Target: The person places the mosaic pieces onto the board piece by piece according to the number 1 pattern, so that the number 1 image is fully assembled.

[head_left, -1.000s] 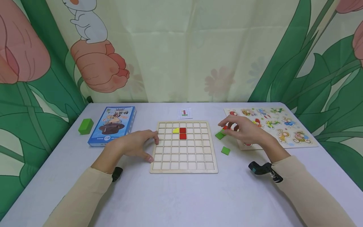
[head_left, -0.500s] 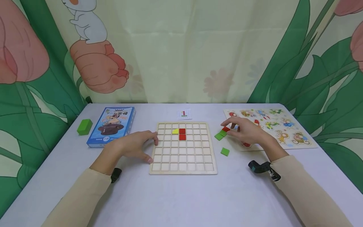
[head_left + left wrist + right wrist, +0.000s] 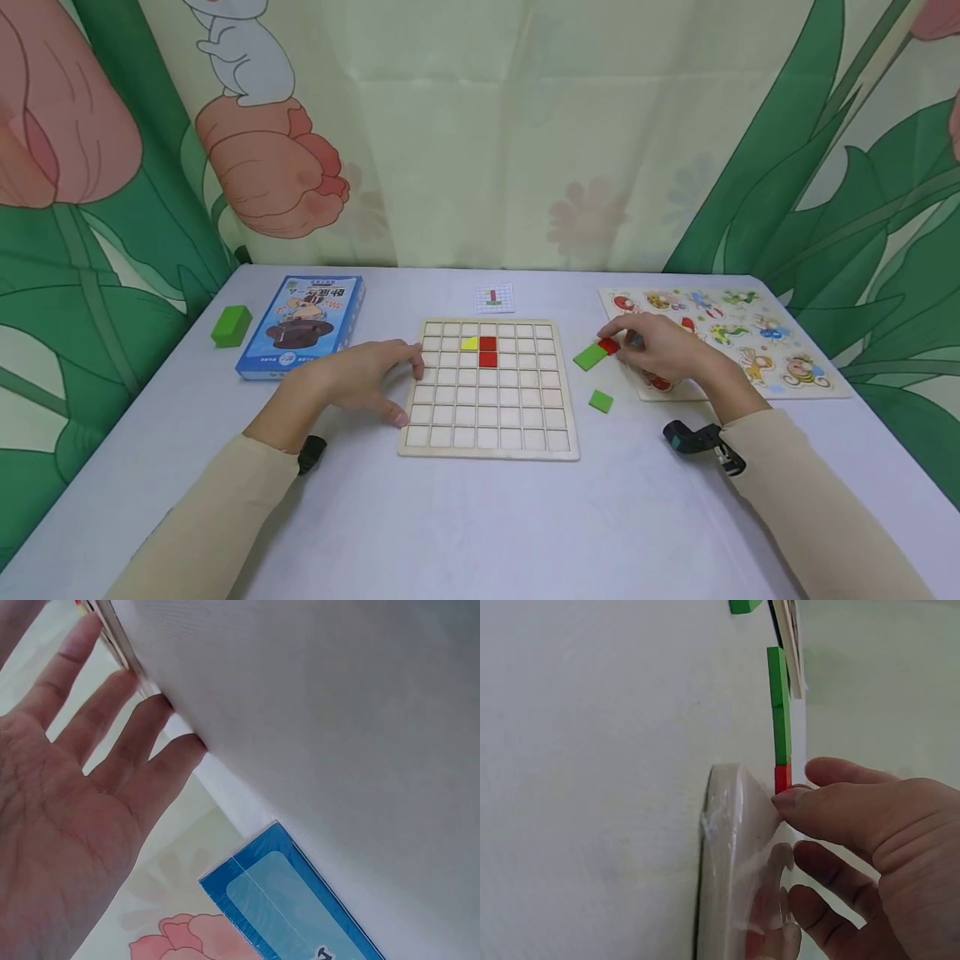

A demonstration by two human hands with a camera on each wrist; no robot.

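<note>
My left hand [image 3: 356,377] rests at the left edge of the gridded wooden board [image 3: 487,417], index finger and thumb spread along it. The left wrist view shows its fingers [image 3: 150,712] loosely extended. On the board lie two red squares [image 3: 487,359], one behind the other, and a yellow piece [image 3: 469,343] left of the rear one. My right hand [image 3: 660,348] pinches a red tile [image 3: 609,345] between thumb and index finger. That tile meets the end of two green tiles [image 3: 590,357] lying in a row. Nearer me lies a single green tile [image 3: 601,401].
A small pattern card [image 3: 494,298] lies behind the board. Beneath and beyond my right hand is a picture puzzle board [image 3: 750,333] in clear wrap. At left are a blue box [image 3: 300,325] and a green block [image 3: 231,326]. A printed curtain hangs behind the table.
The right fingers have shifted slightly at the red tile, and the two green tiles now line up straight with it. The left hand stays at the board's edge; the head view moved a little.
</note>
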